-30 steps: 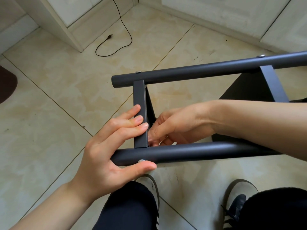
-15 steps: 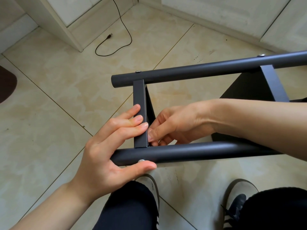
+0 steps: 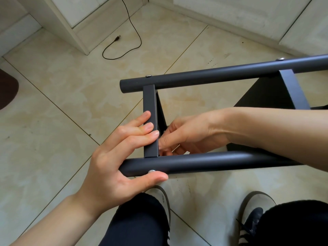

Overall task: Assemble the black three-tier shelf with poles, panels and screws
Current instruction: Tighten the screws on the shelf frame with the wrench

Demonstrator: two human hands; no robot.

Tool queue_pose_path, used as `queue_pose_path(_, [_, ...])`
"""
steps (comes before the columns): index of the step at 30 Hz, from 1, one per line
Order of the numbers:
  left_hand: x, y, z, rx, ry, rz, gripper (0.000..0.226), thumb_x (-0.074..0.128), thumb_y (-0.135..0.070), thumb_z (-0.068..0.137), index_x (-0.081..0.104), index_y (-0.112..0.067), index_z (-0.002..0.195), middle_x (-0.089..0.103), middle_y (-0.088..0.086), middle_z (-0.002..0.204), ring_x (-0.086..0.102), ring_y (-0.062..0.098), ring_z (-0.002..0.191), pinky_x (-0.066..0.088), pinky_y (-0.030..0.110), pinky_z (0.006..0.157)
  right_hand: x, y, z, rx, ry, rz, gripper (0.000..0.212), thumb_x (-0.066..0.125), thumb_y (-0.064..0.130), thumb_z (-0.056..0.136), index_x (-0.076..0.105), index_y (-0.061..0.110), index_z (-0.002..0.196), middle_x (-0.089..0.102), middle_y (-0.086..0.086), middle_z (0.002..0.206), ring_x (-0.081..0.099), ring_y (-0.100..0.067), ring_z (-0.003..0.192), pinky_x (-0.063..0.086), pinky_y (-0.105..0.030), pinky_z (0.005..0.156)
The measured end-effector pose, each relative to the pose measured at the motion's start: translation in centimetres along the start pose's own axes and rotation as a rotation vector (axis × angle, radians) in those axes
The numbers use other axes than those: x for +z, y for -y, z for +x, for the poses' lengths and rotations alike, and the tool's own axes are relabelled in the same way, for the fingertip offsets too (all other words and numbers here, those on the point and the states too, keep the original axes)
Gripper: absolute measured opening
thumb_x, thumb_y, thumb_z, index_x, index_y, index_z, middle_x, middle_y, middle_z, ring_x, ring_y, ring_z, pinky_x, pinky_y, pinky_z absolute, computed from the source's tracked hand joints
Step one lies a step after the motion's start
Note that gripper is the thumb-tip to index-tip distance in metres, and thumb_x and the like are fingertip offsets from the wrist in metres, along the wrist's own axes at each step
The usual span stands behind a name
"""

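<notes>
The black shelf lies on its side above the tiled floor. Its far pole [image 3: 213, 75] and near pole [image 3: 213, 161] run left to right. Between them stand an end panel [image 3: 150, 103] and a second panel [image 3: 291, 89]. My left hand [image 3: 113, 157] clamps the joint at the near pole's left end: its fingers lie on the end panel's edge and its thumb sits by a silver screw head [image 3: 151, 171]. Reaching between the poles, my right hand [image 3: 191, 134] pinches a small metal part behind the end panel; the part is mostly hidden.
Silver screw heads [image 3: 148, 75] show on the far pole. A black cable [image 3: 131, 32] lies on the floor beside a white cabinet base [image 3: 71, 23]. A dark mat [image 3: 7, 89] is at the left edge. My shoes [image 3: 163, 197] are under the near pole.
My right hand's fingers have shifted slightly behind the end panel. My left hand and the shelf have stayed in place.
</notes>
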State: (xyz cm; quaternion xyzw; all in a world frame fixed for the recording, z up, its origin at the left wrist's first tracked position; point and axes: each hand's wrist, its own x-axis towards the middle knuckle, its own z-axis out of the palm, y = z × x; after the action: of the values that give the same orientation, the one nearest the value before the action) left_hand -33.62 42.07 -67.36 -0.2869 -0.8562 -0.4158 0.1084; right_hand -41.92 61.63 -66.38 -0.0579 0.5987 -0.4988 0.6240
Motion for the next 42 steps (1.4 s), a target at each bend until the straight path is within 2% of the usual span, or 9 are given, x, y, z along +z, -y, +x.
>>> queue_pose_path(4, [0.01, -0.03, 0.03, -0.003, 0.001, -0.003, 0.054, 0.068, -0.05, 0.088, 0.058, -0.007, 0.119, 0.057, 0.005, 0.127, 0.051, 0.026, 0.137, 0.041, 0.035, 0.112, -0.28, 0.18, -0.22, 0.005, 0.039, 0.025, 0.031, 0.058, 0.022, 0.094, 0.07, 0.017, 0.066, 0.059, -0.001, 0.069, 0.056, -0.012, 0.066, 0.047, -0.027, 0.071])
queue_pose_path(8, [0.0, -0.04, 0.02, 0.0, 0.002, -0.003, 0.054, 0.069, -0.05, 0.088, 0.058, -0.008, 0.12, 0.057, 0.005, 0.128, 0.05, 0.026, 0.137, 0.04, 0.034, 0.112, -0.19, 0.03, -0.09, 0.014, 0.019, 0.015, 0.02, 0.058, 0.023, 0.095, 0.068, 0.013, 0.08, 0.059, 0.0, 0.067, 0.055, -0.011, 0.064, 0.046, -0.026, 0.068])
queue_pose_path(12, [0.02, 0.02, -0.01, 0.003, -0.001, 0.004, 0.054, 0.068, -0.051, 0.088, 0.059, -0.007, 0.119, 0.057, 0.005, 0.127, 0.051, 0.027, 0.137, 0.041, 0.036, 0.112, -0.14, -0.02, 0.07, 0.016, 0.035, 0.031, 0.015, 0.057, 0.023, 0.096, 0.066, 0.012, 0.096, 0.061, -0.003, 0.079, 0.057, -0.014, 0.073, 0.049, -0.028, 0.074])
queue_pose_path(14, [0.03, 0.07, -0.04, 0.002, -0.001, 0.006, 0.054, 0.068, -0.05, 0.089, 0.059, -0.006, 0.118, 0.057, 0.005, 0.127, 0.051, 0.027, 0.137, 0.041, 0.036, 0.112, -0.16, -0.03, 0.07, 0.003, 0.049, 0.051, 0.014, 0.056, 0.022, 0.097, 0.066, 0.012, 0.098, 0.063, -0.003, 0.083, 0.06, -0.014, 0.075, 0.051, -0.029, 0.076])
queue_pose_path(18, [0.0, 0.07, -0.08, -0.005, 0.001, 0.006, 0.053, 0.069, -0.049, 0.088, 0.059, -0.007, 0.118, 0.058, 0.006, 0.127, 0.051, 0.027, 0.137, 0.041, 0.036, 0.112, -0.38, -0.02, -0.06, -0.028, 0.054, 0.031, 0.014, 0.057, 0.02, 0.097, 0.066, 0.011, 0.101, 0.064, 0.0, 0.078, 0.062, -0.013, 0.071, 0.051, -0.034, 0.077])
queue_pose_path(25, [0.02, -0.06, -0.02, -0.011, 0.002, 0.002, 0.053, 0.069, -0.05, 0.088, 0.059, -0.007, 0.118, 0.057, 0.007, 0.127, 0.051, 0.027, 0.137, 0.04, 0.036, 0.112, -0.2, -0.18, 0.12, -0.021, 0.026, 0.045, 0.018, 0.058, 0.022, 0.097, 0.069, 0.01, 0.09, 0.062, -0.003, 0.078, 0.061, -0.014, 0.071, 0.055, -0.026, 0.068])
queue_pose_path(28, [-0.01, -0.09, -0.01, -0.014, 0.001, 0.003, 0.054, 0.069, -0.049, 0.088, 0.059, -0.006, 0.118, 0.058, 0.007, 0.126, 0.051, 0.027, 0.137, 0.041, 0.036, 0.112, -0.18, -0.15, 0.13, -0.026, 0.024, 0.035, 0.018, 0.058, 0.022, 0.097, 0.068, 0.008, 0.098, 0.062, -0.004, 0.078, 0.06, -0.014, 0.072, 0.053, -0.028, 0.071])
queue_pose_path(33, [0.06, -0.13, 0.07, -0.002, -0.003, 0.005, 0.054, 0.068, -0.05, 0.088, 0.058, -0.006, 0.117, 0.057, 0.006, 0.127, 0.051, 0.028, 0.137, 0.04, 0.035, 0.112, -0.36, -0.18, -0.05, -0.061, 0.054, 0.069, 0.013, 0.06, 0.015, 0.095, 0.069, 0.012, 0.086, 0.064, -0.001, 0.075, 0.061, -0.014, 0.072, 0.051, -0.032, 0.072])
queue_pose_path(42, [0.08, -0.03, 0.08, 0.006, -0.004, 0.002, 0.054, 0.068, -0.05, 0.088, 0.058, -0.005, 0.118, 0.057, 0.006, 0.127, 0.051, 0.028, 0.137, 0.04, 0.036, 0.112, -0.44, -0.23, 0.2, -0.024, 0.039, 0.067, 0.016, 0.061, 0.023, 0.095, 0.07, 0.01, 0.093, 0.062, -0.003, 0.076, 0.061, -0.012, 0.069, 0.055, -0.024, 0.065])
